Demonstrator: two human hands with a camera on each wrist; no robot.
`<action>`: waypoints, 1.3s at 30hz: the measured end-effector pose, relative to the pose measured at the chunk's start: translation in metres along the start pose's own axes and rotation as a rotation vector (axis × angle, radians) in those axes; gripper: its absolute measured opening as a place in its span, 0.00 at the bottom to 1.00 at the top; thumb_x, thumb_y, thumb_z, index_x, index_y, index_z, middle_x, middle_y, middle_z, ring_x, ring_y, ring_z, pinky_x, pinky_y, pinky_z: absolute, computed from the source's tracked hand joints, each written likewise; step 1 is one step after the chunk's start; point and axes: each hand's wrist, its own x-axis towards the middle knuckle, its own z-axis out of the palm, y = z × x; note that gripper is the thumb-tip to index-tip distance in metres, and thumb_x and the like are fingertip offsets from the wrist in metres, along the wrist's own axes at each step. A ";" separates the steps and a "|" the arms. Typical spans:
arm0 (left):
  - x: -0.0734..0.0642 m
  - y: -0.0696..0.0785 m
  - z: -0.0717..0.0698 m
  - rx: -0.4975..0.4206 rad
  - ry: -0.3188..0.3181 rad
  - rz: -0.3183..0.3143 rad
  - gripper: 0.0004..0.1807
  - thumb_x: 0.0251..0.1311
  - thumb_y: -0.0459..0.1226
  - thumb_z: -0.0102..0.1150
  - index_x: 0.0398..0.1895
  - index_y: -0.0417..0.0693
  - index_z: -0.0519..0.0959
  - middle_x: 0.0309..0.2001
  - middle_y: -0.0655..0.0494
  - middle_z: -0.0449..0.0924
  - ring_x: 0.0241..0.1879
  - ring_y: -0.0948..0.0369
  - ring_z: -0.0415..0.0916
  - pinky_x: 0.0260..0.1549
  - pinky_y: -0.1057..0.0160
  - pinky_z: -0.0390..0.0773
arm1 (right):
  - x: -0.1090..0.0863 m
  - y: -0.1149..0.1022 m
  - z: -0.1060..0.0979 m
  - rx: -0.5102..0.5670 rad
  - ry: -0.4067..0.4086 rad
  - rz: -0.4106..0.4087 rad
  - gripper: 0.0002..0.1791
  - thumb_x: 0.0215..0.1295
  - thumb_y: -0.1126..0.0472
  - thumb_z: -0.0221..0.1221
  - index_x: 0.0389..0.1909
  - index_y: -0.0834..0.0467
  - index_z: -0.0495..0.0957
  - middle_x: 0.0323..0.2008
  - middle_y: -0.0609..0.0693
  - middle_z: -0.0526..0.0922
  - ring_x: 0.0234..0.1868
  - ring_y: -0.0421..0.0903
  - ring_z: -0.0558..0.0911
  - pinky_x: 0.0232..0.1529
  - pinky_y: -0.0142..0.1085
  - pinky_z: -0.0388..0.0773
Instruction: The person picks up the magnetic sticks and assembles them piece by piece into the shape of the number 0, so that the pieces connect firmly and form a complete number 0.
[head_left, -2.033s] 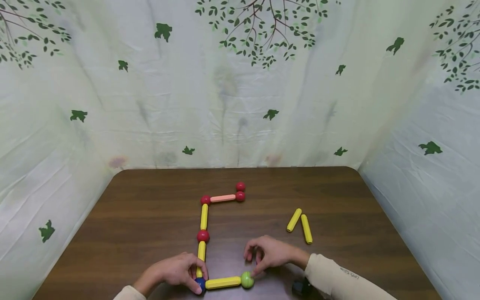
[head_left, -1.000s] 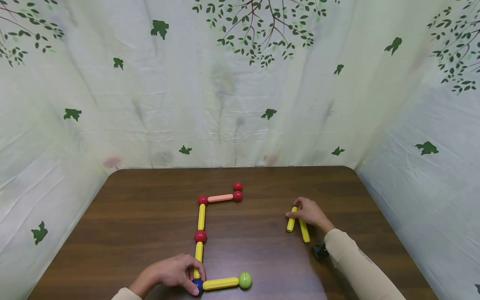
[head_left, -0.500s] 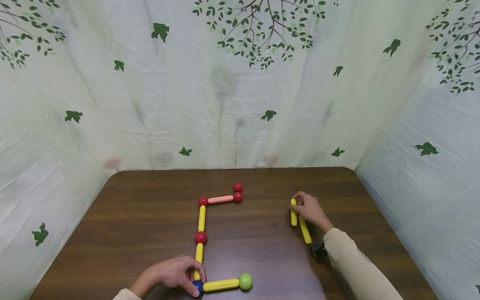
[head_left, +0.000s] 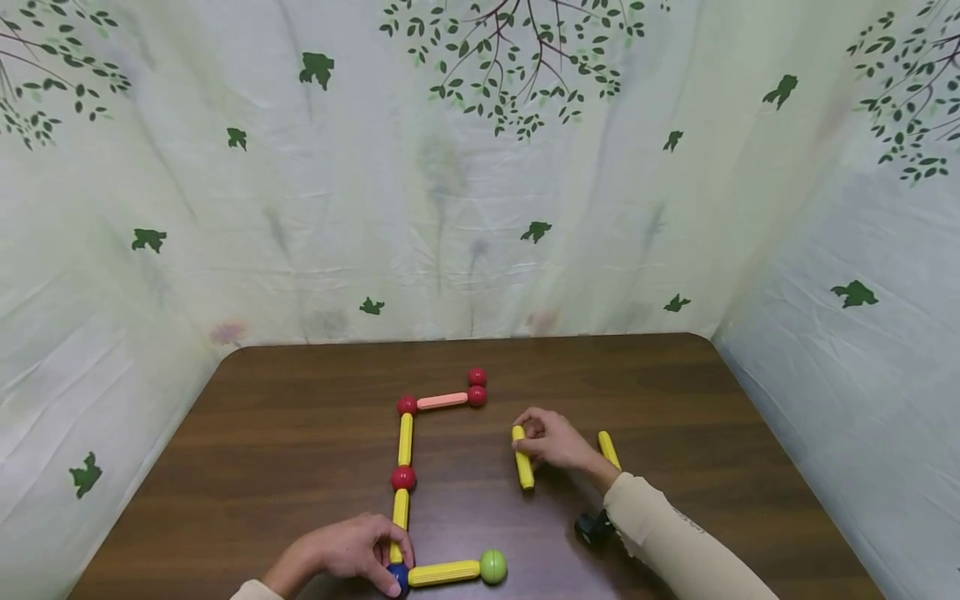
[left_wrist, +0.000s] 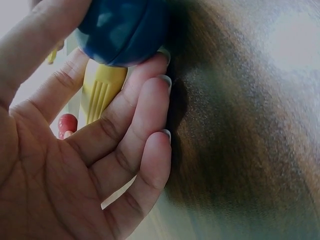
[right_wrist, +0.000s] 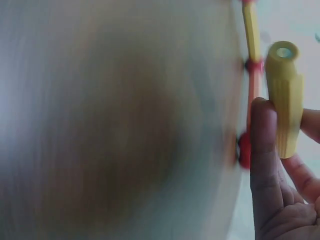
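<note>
My left hand (head_left: 348, 546) grips a blue ball (head_left: 400, 577) at the near corner of a chain of magnetic sticks and balls. In the left wrist view the blue ball (left_wrist: 125, 30) touches the end of a ribbed yellow stick (left_wrist: 102, 90). My right hand (head_left: 558, 442) pinches a loose yellow magnetic stick (head_left: 524, 462), tilted above the table right of the chain. A shiny disc shows in the end of that yellow stick (right_wrist: 286, 105) in the right wrist view. From the blue ball, another yellow stick (head_left: 444, 573) runs right to a green ball (head_left: 492, 567).
The chain's far side has a red ball (head_left: 403, 477), a further yellow stick (head_left: 406, 440) and a pink stick (head_left: 442, 401) ending at two touching red balls (head_left: 477, 387). One yellow stick (head_left: 608, 450) lies on the brown table (head_left: 300, 433), partly behind my right forearm.
My right hand left the green ball, reached the two loose yellow sticks, picked one up and carried it left toward the chain. The left hand stays on the blue ball.
</note>
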 end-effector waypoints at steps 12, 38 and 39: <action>0.016 -0.043 -0.001 0.036 -0.036 0.037 0.11 0.53 0.49 0.70 0.38 0.61 0.83 0.30 0.64 0.76 0.30 0.66 0.72 0.27 0.69 0.71 | -0.007 -0.007 0.056 0.116 -0.096 0.026 0.14 0.59 0.68 0.65 0.44 0.66 0.74 0.23 0.50 0.78 0.21 0.43 0.78 0.23 0.41 0.81; 0.032 -0.090 -0.003 -0.050 -0.072 0.053 0.13 0.51 0.50 0.71 0.39 0.62 0.83 0.31 0.62 0.78 0.29 0.66 0.73 0.26 0.69 0.72 | -0.019 -0.011 0.069 0.154 -0.124 0.059 0.13 0.57 0.72 0.65 0.39 0.65 0.72 0.21 0.51 0.77 0.19 0.43 0.78 0.20 0.40 0.80; 0.033 -0.093 -0.003 -0.043 -0.074 0.048 0.13 0.51 0.50 0.70 0.40 0.62 0.83 0.31 0.61 0.78 0.29 0.65 0.74 0.26 0.68 0.72 | -0.019 -0.011 0.069 0.158 -0.125 0.061 0.13 0.57 0.72 0.65 0.39 0.66 0.72 0.21 0.51 0.77 0.19 0.43 0.78 0.20 0.40 0.80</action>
